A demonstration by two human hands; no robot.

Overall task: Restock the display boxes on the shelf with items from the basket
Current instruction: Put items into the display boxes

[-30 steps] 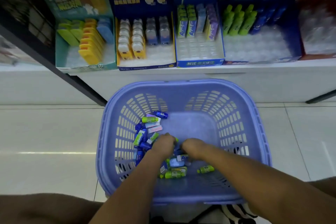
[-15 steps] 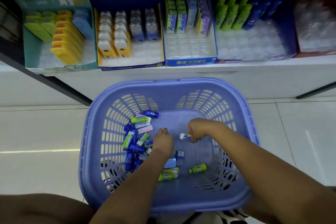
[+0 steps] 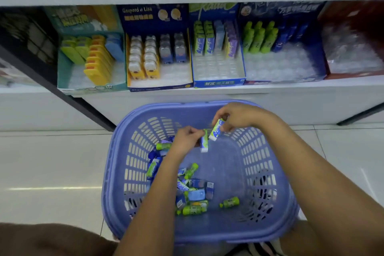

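Head view. Both hands raised over the basket (image 3: 145, 172). Left hand (image 3: 186, 140) grip pinched shut on a green-and-white eraser (image 3: 204, 143), hanging end-down. Right hand (image 3: 236, 116) grip pinched on a second eraser (image 3: 216, 130), tilted; the two nearly touch.

Risk: fingertip holds are shallow, so one could likely slip back into the basket, or land in the wrong display box (image 3: 218, 56).

Both wrists bent, forearms angled toward the shelf (image 3: 291, 87).
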